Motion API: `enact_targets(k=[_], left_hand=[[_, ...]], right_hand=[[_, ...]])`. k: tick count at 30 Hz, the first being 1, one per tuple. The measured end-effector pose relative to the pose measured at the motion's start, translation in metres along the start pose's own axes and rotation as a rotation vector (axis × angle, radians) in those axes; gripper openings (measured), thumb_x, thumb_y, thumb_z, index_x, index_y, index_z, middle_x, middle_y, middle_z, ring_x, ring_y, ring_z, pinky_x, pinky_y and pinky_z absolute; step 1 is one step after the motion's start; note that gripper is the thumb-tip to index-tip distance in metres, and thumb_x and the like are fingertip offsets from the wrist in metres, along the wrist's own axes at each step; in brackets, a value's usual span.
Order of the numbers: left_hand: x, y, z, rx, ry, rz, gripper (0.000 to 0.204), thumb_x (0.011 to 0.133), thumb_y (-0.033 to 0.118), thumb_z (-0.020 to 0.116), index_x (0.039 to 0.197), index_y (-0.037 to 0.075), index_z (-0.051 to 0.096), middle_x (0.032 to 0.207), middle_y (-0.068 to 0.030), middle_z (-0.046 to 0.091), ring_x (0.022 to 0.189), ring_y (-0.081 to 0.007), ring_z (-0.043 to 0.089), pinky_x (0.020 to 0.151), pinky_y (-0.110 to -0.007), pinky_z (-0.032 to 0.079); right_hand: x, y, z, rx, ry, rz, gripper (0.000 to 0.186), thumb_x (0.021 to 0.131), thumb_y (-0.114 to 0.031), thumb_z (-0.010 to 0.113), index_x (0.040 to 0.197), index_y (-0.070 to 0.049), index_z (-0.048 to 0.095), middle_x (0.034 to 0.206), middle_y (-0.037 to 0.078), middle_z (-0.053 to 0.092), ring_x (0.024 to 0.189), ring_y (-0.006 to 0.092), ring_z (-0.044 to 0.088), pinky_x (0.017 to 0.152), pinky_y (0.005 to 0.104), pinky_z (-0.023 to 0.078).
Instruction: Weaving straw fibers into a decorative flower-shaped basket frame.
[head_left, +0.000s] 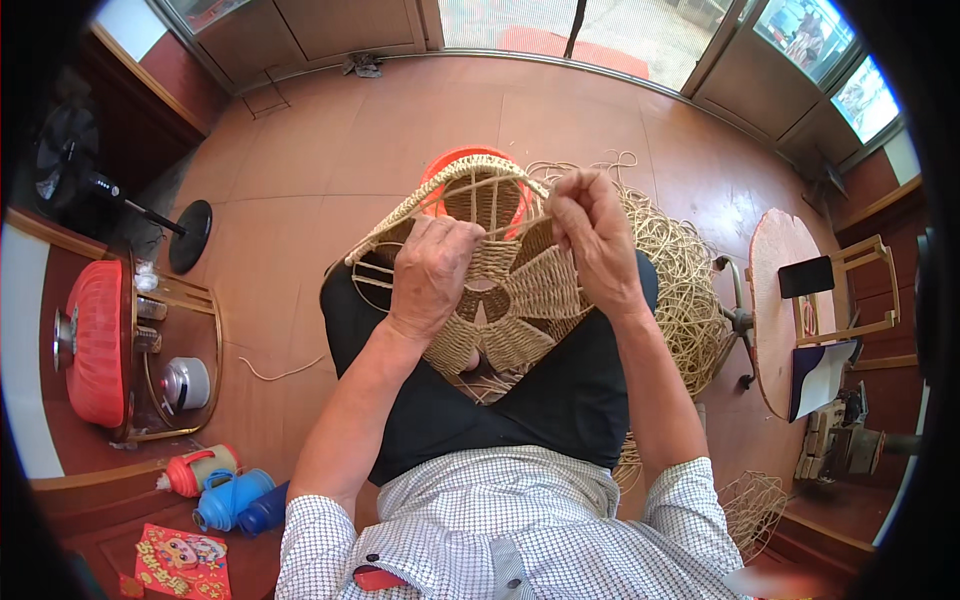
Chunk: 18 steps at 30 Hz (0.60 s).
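Note:
A round basket (541, 284) woven from tan cord, with petal-shaped panels and a braided rim, rests across my lap. Left of centre, my left hand (432, 272) is closed over the basket's upper part, the cord between its curled fingers. My right hand (594, 235) is raised near the rim's right side, thumb and fingers pinching the cord. A strand of cord (510, 226) stretches between the two hands above the weave. Between some panels bare spokes show at the left and far side. My left fingers hide part of the weave.
Beside my right leg lies a large tangled heap of cord (672, 290). An orange-red plastic object (452, 160) stands beyond the basket. To the right is a round-topped table (777, 340); to the left, a standing fan (190, 237), a kettle (186, 384) and a blue flask (233, 498).

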<state>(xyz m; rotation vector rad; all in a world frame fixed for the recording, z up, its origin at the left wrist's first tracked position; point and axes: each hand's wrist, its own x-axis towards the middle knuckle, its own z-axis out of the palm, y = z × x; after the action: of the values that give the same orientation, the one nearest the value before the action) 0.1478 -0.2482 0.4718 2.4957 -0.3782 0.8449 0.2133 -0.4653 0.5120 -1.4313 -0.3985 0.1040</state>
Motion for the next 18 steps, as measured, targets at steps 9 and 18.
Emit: enact_targets(k=[9,18], left_hand=[[0.006,0.007,0.020,0.014,0.140,-0.089,0.011,0.096,0.007,0.077,0.105,0.009,0.072,0.088,-0.0091,0.067,0.090,-0.0335,0.066,0.085,-0.046,0.056],[-0.003,0.023,0.015,0.003,0.040,-0.135,0.017,0.096,0.001,0.072,0.112,-0.001,0.075,0.106,-0.0158,0.065,0.102,-0.0361,0.064,0.091,-0.048,0.056]], right_hand=[[-0.013,0.010,0.018,-0.055,0.112,-0.128,0.025,0.102,0.002,0.075,0.123,-0.003,0.062,0.111,0.005,0.076,0.099,0.0105,0.075,0.084,0.0263,0.062],[-0.022,0.032,0.036,-0.759,-0.015,-0.300,0.079,0.104,0.004,0.060,0.175,-0.008,0.027,0.128,0.028,0.075,0.094,0.0433,0.078,0.083,0.0518,0.062]])
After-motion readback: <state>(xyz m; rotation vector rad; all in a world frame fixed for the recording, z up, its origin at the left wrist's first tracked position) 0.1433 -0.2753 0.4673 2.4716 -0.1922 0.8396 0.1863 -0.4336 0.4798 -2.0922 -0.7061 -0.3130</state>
